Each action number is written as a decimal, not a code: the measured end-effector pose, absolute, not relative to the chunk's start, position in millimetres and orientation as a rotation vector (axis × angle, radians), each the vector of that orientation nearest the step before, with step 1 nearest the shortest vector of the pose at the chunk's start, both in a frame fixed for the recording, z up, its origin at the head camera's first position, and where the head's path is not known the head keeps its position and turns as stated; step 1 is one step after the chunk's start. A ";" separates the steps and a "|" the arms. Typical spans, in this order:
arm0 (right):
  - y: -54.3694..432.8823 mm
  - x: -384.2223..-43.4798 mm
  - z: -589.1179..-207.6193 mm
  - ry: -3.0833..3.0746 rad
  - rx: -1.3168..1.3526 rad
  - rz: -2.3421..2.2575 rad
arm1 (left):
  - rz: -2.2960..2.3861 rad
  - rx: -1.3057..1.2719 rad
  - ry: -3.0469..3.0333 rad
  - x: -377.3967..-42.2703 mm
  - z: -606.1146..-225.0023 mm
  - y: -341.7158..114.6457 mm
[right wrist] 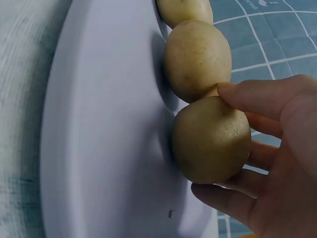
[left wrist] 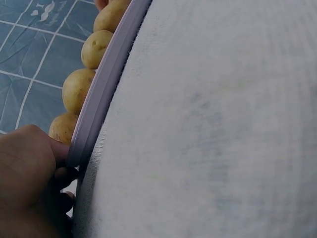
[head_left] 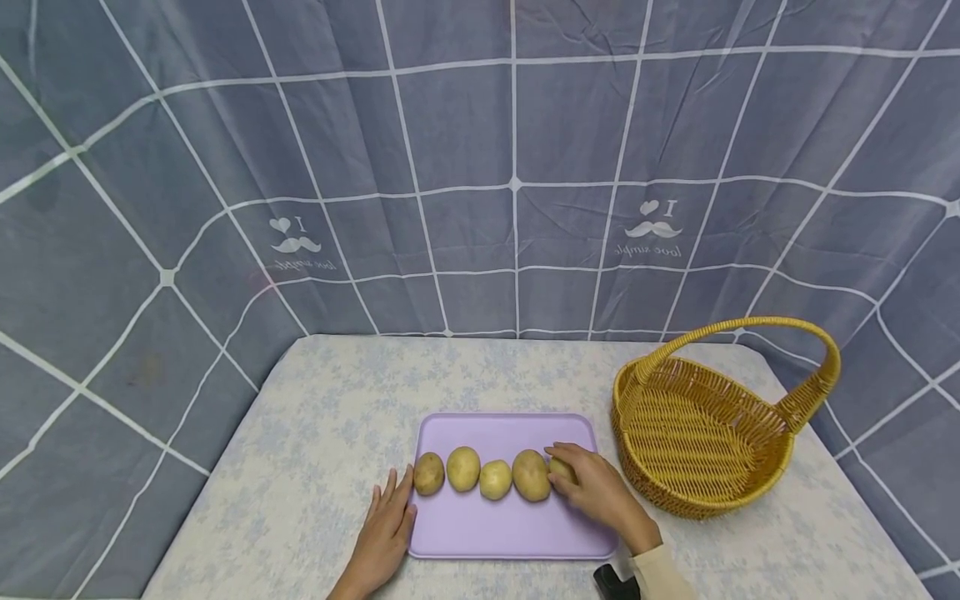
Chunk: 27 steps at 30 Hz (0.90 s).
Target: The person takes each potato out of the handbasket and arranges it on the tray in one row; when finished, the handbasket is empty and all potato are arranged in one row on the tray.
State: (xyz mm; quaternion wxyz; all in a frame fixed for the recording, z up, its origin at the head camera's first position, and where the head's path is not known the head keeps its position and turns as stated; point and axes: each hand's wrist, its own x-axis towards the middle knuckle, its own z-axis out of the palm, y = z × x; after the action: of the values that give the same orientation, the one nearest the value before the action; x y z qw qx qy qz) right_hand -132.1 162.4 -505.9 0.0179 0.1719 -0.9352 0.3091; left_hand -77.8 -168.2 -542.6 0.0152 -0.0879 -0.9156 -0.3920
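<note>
A row of several potatoes lies across the purple tray (head_left: 510,533). My right hand (head_left: 600,487) curls its fingers and thumb round the potato at the right end (right wrist: 210,141), which sits on the tray. That potato touches, or nearly touches, the larger potato (head_left: 532,476) beside it. At the tray's left edge my left hand (head_left: 384,533) rests with its fingers extended, next to the leftmost potato (head_left: 429,474). In the left wrist view the left thumb side meets the tray's rim (left wrist: 91,119); some of its fingers are in shadow.
A yellow wicker basket (head_left: 697,442) with a tall arched handle stands to the right of the tray. A pale floral cloth (head_left: 300,442) covers the table. Blue-grey curtains (head_left: 465,233) with white lines hang behind and at both sides.
</note>
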 end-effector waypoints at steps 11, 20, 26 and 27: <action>166.4 -134.7 -504.0 -2.904 0.620 1.083 | -1.209 -0.289 -2.831 -79.5 -545.3 -167.9; 168.9 -136.3 -505.4 -2.910 0.651 1.102 | -1.197 -0.284 -2.836 -79.0 -545.4 -166.5; 169.0 -137.5 -506.5 -2.906 0.649 1.135 | -1.200 -0.285 -2.839 -79.9 -545.2 -166.0; 169.0 -137.6 -506.2 -2.904 0.645 1.139 | -1.206 -0.284 -2.839 -80.1 -545.0 -166.0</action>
State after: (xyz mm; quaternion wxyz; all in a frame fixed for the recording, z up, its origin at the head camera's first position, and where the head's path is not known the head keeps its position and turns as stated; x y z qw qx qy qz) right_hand -137.6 169.0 -506.2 -0.0218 0.2026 -0.9114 0.3576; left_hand -80.1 -166.0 -545.0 0.0221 -0.0917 -0.9163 -0.3893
